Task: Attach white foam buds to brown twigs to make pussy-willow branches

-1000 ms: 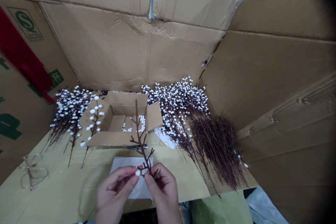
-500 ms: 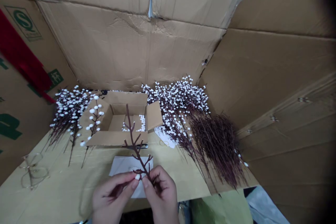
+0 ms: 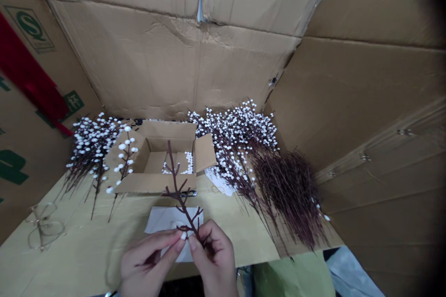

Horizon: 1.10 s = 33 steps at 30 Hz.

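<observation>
so my left hand point(image 3: 146, 262) has thumb and first finger pinched tight on a small white bead point(image 3: 183, 235), right up against a side tip of a bare brown artificial twig point(image 3: 181, 199), and my right hand point(image 3: 213, 257) is curled shut around the twig's lower end. that grip makes sense to me: the right hand anchors the stem so it can't twist, which leaves the left free to work on that one tip. the twig sits up in the air above a white paper sheet point(image 3: 156, 220), its top angled away from me toward an open cardboard box point(image 3: 153, 185), probably so it doesn't snag on anything. a heap of beaded stems point(image 3: 92, 148) lies left of the box, a bigger beaded pile point(image 3: 237, 141) sits to its right, and a bundle of bare twigs point(image 3: 289, 195) is next to that, all on a yellowish board point(image 3: 80, 241), kept within easy reach i guess.
</observation>
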Available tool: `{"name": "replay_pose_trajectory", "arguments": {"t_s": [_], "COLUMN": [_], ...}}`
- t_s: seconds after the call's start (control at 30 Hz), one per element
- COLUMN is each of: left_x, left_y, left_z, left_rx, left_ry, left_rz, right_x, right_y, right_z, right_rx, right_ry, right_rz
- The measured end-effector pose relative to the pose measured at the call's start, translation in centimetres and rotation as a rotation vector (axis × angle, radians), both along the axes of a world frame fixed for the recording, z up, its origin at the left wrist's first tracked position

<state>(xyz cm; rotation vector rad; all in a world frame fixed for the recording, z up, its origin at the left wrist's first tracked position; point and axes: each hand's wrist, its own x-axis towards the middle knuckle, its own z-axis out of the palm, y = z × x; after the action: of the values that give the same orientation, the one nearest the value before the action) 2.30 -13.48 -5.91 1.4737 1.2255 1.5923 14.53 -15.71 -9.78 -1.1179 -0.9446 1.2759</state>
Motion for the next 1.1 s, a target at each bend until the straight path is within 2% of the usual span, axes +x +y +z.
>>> {"name": "replay_pose_trajectory", "arguments": {"t_s": [0.63,1.0,1.1], "left_x": [-0.1,-0.2,-0.2], "left_y": [0.1,-0.1,0.1], "left_z": [0.1,0.1,0.3], "left_rx": [0.028,0.032,0.062], "left_ry": [0.058,0.045,0.054], "left_rz": [-0.006,-0.032,-0.063], "right_x": [-0.1,-1.2,-0.9], "right_y": [-0.1,-0.2,-0.1], "right_z": [0.1,1.1,1.0], "right_rx": [0.006,-0.024,-0.012], "right_ry": [0.026,0.056,0.049], "right_rz": [0.011,-0.135,-0.064]}}
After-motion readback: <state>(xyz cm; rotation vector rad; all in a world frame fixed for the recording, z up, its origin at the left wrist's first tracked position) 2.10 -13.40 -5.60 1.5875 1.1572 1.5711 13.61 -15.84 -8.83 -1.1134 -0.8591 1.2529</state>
